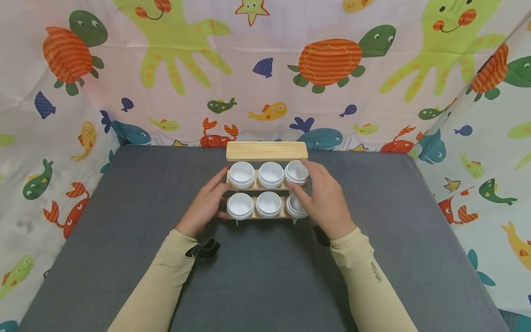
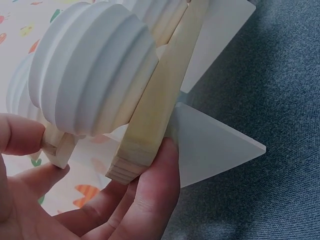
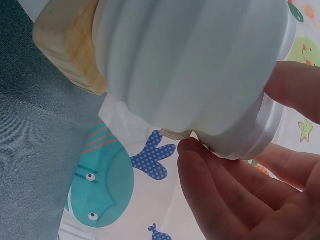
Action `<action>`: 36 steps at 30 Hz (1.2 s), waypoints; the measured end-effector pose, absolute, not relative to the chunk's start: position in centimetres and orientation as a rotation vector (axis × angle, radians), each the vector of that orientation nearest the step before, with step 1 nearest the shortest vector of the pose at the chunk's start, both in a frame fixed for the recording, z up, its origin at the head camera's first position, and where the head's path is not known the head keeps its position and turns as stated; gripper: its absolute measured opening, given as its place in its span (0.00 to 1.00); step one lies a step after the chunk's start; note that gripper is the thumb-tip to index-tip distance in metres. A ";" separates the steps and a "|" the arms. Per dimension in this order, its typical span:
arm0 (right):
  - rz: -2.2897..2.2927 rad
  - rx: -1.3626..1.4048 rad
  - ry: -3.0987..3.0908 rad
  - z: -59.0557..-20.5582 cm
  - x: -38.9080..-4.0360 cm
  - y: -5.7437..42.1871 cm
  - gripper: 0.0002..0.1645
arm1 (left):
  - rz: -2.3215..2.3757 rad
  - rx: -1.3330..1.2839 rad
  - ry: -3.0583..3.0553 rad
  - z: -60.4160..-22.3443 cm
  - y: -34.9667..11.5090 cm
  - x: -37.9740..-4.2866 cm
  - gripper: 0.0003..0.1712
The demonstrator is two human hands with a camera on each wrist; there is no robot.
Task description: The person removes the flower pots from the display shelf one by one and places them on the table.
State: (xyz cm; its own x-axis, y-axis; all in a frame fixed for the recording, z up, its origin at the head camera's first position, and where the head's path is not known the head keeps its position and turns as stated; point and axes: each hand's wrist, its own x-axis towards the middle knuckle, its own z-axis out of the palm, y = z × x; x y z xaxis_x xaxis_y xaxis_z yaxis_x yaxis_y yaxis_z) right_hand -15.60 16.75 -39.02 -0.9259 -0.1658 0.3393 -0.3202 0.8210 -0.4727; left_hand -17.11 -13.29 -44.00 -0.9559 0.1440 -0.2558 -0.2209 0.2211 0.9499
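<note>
A tiered wooden stand (image 1: 254, 187) holds two rows of three white ribbed pots, open at the top. My left hand (image 1: 204, 203) grips the stand's left side. In the left wrist view, the thumb touches the end of one shelf (image 2: 60, 150) and fingers press against the end of the other shelf (image 2: 150, 110), below a ribbed pot (image 2: 95, 70). My right hand (image 1: 327, 198) holds the upper right pot (image 1: 297, 170) between thumb and fingers, partly covering the lower right pot (image 1: 293, 206). In the right wrist view, a large pot (image 3: 185, 65) hides part of that hold.
Behind the pots, a bare wooden shelf (image 1: 267, 151) forms the top tier. White angled supports (image 2: 215, 145) show beneath the shelves. Grey cloth (image 1: 257, 276) covers the table, and a curtain printed with sea animals (image 1: 274, 87) hangs along its back and sides.
</note>
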 end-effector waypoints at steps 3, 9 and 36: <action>0.787 0.368 -2.729 -39.0 -15.6 16.7 0.43 | 1.798 -0.080 2.209 -44.0 -13.3 -17.1 0.35; 0.789 0.353 -2.745 -38.9 -15.6 16.7 0.43 | 1.804 -0.080 2.208 -44.0 -13.2 -17.1 0.36; 0.827 0.265 -2.704 -38.3 -14.8 19.1 0.41 | 1.865 -0.092 2.124 -44.5 -13.5 -17.4 0.35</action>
State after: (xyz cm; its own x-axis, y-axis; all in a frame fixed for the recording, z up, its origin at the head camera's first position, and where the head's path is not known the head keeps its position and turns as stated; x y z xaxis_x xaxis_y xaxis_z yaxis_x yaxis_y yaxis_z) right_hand -14.83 19.08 -38.34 -0.9377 -0.0874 0.3364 -0.2606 0.8171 -0.5142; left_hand -17.44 -13.49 -44.46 -0.9491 0.1560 -0.2738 -0.2513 0.1493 0.9563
